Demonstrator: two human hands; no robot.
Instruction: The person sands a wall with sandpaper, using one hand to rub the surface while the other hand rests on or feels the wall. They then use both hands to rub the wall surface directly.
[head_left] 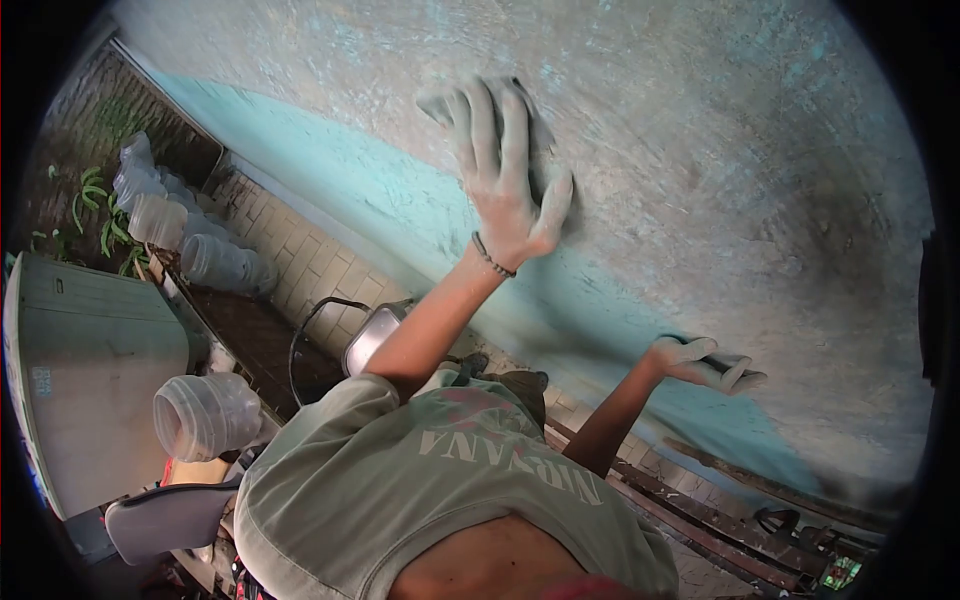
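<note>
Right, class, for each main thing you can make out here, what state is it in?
Wall: patchy, grey and turquoise
Left hand: dusty, fingers extended, what lies beneath unclear
Right hand: dusty, fingers bent
Bracelet: worn on the left wrist
T-shirt: worn, creased
Nearest clear jar: uncovered

You wear a faded grey-green, short-sleeved cloth T-shirt (pixel 360 490) with pale NIRVANA lettering (pixel 530 462) above a pinkish print (pixel 480 410), plus a dark beaded bracelet (pixel 488 258) on one wrist (pixel 508 250)
</note>
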